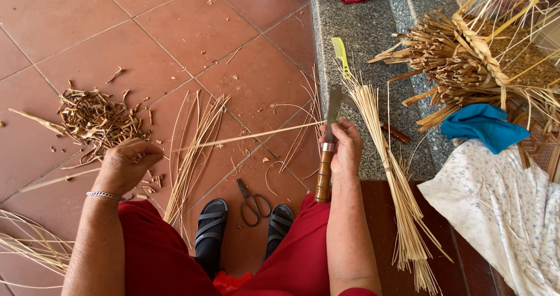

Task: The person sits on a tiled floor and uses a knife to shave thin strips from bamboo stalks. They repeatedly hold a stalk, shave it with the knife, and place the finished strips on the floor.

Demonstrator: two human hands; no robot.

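My right hand [347,147] grips a knife [328,150] with a wooden handle, its metal blade pointing up and away from me. A long thin pale strip [245,137] runs across from the blade to my left hand [125,165], which pinches the strip's other end. A silver bracelet circles my left wrist. Below the hands are my red trousers and black sandals [211,226].
Black scissors [252,202] lie on the tiled floor between my feet. Thin split strips [192,150] lie ahead, a heap of brown scraps [96,121] at left. A bundle of pale sticks [396,179], a yellow comb [340,54], a blue cloth [484,127] and a thick tied bundle [466,57] lie on the right.
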